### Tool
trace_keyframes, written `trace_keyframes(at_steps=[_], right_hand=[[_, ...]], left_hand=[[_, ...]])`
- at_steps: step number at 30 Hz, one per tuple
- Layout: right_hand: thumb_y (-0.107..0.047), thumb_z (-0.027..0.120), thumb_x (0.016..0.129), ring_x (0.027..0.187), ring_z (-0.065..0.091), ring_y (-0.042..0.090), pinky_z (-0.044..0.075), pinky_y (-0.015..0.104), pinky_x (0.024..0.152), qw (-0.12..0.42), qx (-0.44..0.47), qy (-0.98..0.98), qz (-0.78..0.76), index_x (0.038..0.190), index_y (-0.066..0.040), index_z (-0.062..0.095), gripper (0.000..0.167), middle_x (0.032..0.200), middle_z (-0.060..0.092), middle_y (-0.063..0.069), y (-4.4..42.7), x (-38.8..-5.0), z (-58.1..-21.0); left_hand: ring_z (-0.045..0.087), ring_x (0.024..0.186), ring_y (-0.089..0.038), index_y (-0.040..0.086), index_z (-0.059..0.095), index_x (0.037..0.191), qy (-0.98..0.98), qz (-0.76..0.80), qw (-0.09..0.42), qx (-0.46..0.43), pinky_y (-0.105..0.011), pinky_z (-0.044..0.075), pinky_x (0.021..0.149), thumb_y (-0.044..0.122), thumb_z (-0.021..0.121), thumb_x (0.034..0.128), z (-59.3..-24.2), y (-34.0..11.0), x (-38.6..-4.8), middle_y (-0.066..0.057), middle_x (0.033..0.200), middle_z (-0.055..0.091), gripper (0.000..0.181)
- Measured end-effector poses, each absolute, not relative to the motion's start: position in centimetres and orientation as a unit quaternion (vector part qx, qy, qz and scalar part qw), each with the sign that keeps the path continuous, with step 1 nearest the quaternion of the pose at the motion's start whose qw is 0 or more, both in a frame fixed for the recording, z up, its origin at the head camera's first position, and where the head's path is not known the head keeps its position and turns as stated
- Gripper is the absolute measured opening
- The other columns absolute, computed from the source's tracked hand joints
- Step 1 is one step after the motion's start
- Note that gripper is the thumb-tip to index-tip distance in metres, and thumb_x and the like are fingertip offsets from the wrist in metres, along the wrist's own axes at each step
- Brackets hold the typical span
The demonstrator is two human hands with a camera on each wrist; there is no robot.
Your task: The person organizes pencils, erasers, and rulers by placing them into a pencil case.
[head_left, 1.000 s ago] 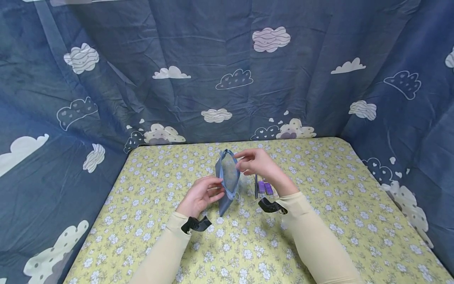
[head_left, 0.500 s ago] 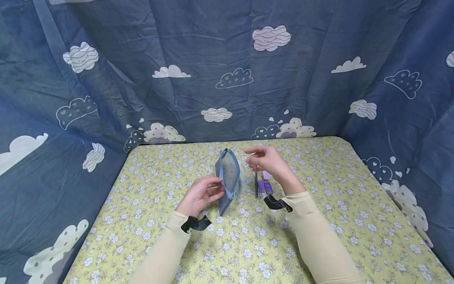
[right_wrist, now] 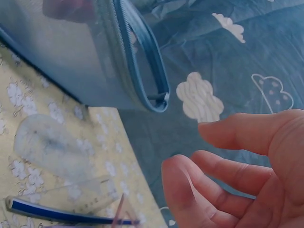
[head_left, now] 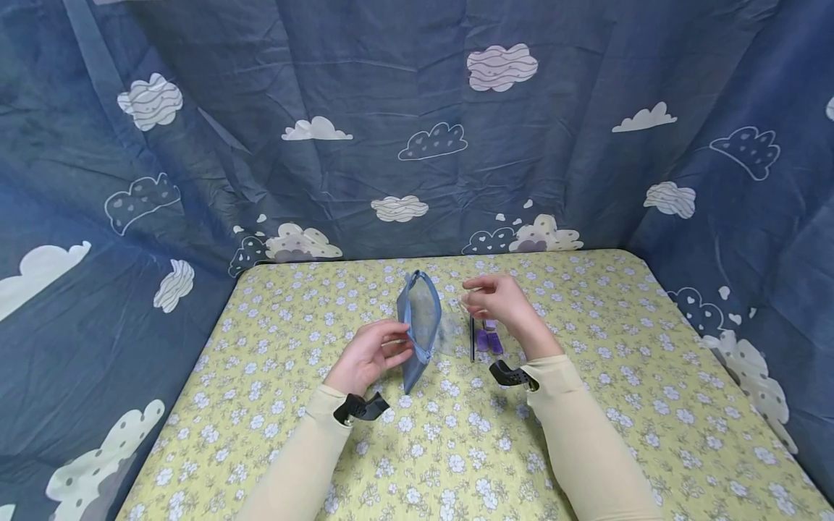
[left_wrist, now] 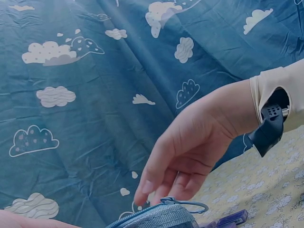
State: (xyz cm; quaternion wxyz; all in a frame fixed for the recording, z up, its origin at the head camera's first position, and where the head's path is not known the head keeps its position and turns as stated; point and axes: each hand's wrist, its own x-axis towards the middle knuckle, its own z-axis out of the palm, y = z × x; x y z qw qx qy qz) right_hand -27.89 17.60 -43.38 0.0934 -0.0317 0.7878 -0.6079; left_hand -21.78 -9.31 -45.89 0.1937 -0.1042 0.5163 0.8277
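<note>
Near the middle of the yellow cloth with white flowers, a blue see-through zip pouch tilts with its mouth wide. Our left hand pinches its left rim. That pinch seems to be all that keeps it up, so a slip could let it flop and its mouth fold flat. Just right of the pouch, our right hand hangs in the air with loosely bent fingers, holding nothing we can see. Near it on the cloth lie a thin dark blue stick, two small purple blocks and a pale purple block. A low sweep could knock the stick, which may roll if it is round. A clear flat strip lies there too, so see-through that we might miss it or bump it. Behind it all hangs a dark blue cloth wall with white clouds.
</note>
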Motion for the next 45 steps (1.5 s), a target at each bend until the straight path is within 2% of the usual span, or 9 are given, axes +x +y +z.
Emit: trace_keyframes(at_steps=[5,9,16,20,24,28,32,38,45], right_hand=[[-0.007,0.07,0.093,0.091,0.065,0.037,0.056,0.048,0.086,0.089,-0.021,0.788,-0.609,0.131,0.001,0.062,0.04,0.116,0.065,0.028,17.9,-28.1,-44.1],[-0.007,0.072,0.092,0.092,0.066,0.041,0.055,0.053,0.089,0.08,-0.008,0.792,-0.605,0.132,0.003,0.061,0.042,0.114,0.064,0.029,18.3,-28.4,-44.7],[-0.006,0.068,0.094,0.1,0.066,0.044,0.056,0.05,0.088,0.084,0.005,0.813,-0.576,0.136,0.002,0.059,0.044,0.108,0.068,0.021,19.6,-29.0,-46.0],[-0.004,0.068,0.094,0.104,0.064,0.044,0.054,0.05,0.091,0.093,0.005,0.815,-0.572,0.138,0.001,0.058,0.046,0.116,0.066,0.024,20.5,-29.2,-46.4],[-0.004,0.07,0.093,0.104,0.065,0.038,0.054,0.047,0.091,0.097,0.003,0.821,-0.563,0.139,0.001,0.056,0.049,0.12,0.064,0.024,21.2,-29.1,-46.7],[-0.003,0.071,0.091,0.098,0.067,0.03,0.056,0.045,0.089,0.099,0.002,0.829,-0.55,0.139,0.001,0.056,0.051,0.12,0.063,0.024,21.7,-29.1,-47.0],[-0.001,0.072,0.089,0.097,0.068,0.032,0.057,0.045,0.086,0.106,-0.001,0.83,-0.547,0.139,0.003,0.055,0.053,0.12,0.062,0.027,22.0,-29.1,-47.4],[-0.002,0.071,0.09,0.099,0.067,0.031,0.057,0.042,0.086,0.114,0.0,0.836,-0.536,0.141,0.0,0.055,0.053,0.119,0.062,0.024,22.3,-28.9,-48.1],[-0.002,0.079,0.083,0.082,0.063,0.021,0.057,0.035,0.074,0.108,-0.001,0.843,-0.526,0.135,0.002,0.06,0.055,0.109,0.064,0.02,22.7,-29.1,-49.3]], left_hand=[[0.065,0.09,-0.025,0.008,0.066,0.093,0.517,0.827,0.195,-0.105,-0.041,0.055,0.091,0.011,0.074,0.0904,-45.9,-9.3,-21.9,-0.009,0.093,0.064,0.009],[0.065,0.09,-0.026,0.008,0.066,0.091,0.516,0.827,0.196,-0.106,-0.041,0.055,0.091,0.011,0.074,0.0903,-45.9,-9.2,-21.9,-0.01,0.094,0.063,0.009],[0.065,0.091,-0.026,0.008,0.065,0.09,0.518,0.826,0.195,-0.104,-0.041,0.055,0.091,0.011,0.074,0.091,-46.0,-9.2,-21.8,-0.01,0.094,0.063,0.009],[0.065,0.09,-0.025,0.008,0.065,0.093,0.517,0.827,0.195,-0.102,-0.041,0.055,0.091,0.011,0.074,0.0913,-45.9,-9.1,-21.8,-0.01,0.095,0.063,0.009],[0.066,0.089,-0.025,0.008,0.065,0.093,0.514,0.828,0.195,-0.11,-0.04,0.056,0.089,0.01,0.074,0.0907,-45.9,-9.1,-22.0,-0.011,0.095,0.063,0.009],[0.066,0.088,-0.025,0.008,0.065,0.092,0.512,0.828,0.196,-0.116,-0.04,0.056,0.088,0.009,0.075,0.0901,-46.0,-9.1,-22.1,-0.011,0.095,0.063,0.01],[0.066,0.088,-0.025,0.008,0.065,0.091,0.513,0.828,0.194,-0.114,-0.04,0.056,0.088,0.009,0.074,0.0908,-46.0,-9.0,-22.1,-0.011,0.094,0.063,0.008],[0.066,0.088,-0.025,0.008,0.065,0.092,0.512,0.829,0.195,-0.114,-0.04,0.056,0.088,0.009,0.073,0.0912,-46.0,-9.1,-22.1,-0.011,0.094,0.063,0.008],[0.066,0.089,-0.026,0.007,0.065,0.093,0.511,0.828,0.197,-0.116,-0.04,0.056,0.088,0.009,0.074,0.0902,-46.1,-9.1,-22.0,-0.011,0.095,0.063,0.01]])
